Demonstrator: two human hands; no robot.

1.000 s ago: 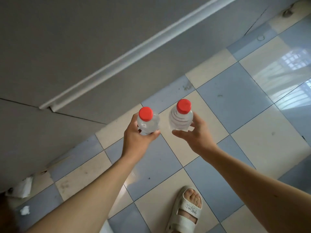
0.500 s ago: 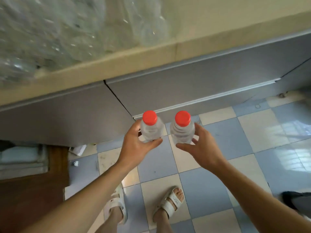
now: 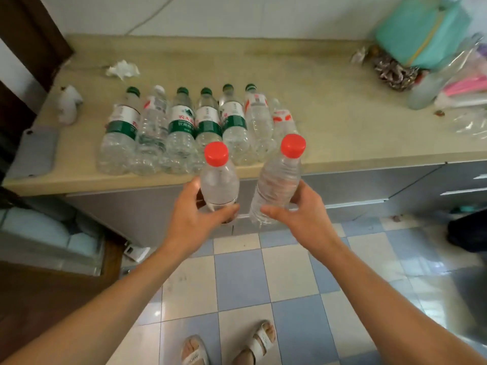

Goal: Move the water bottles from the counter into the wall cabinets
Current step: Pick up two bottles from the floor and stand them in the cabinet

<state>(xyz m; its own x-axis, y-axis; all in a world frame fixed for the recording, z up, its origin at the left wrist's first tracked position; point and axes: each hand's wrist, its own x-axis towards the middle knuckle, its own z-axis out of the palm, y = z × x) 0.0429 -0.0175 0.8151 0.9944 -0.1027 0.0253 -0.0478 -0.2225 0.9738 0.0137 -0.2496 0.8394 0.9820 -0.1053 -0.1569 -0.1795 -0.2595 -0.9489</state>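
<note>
Holding two clear plastic water bottles with red screw caps, a person is standing at the middle of the frame in front of a beige stone counter (image 3: 342, 143). At centre, the left hand (image 3: 193, 219) is wrapping its fingers and thumb round the lower body of the upright left red-capped bottle (image 3: 218, 185). Just to its right, the right hand (image 3: 297, 214) is gripping the lower half of the slightly tilted right red-capped bottle (image 3: 279, 183). Both bottles are hanging in the air, in front of the counter edge and above the blue and cream checked floor tiles (image 3: 242, 283).

Across the upper middle of the frame, a row of clear bottles with green caps and green or red labels (image 3: 184, 130) is lying side by side on the counter, caps pointing away. Wall cabinets are not showing anywhere in view.

These bottles are looking full, so each is likely carrying moderate weight. Their thin ribbed walls are probably giving a little under a squeeze, and smooth plastic can be slippery. Gripping round the ribbed mid-body is seeming the safest hold, with the cap end kept up
</note>
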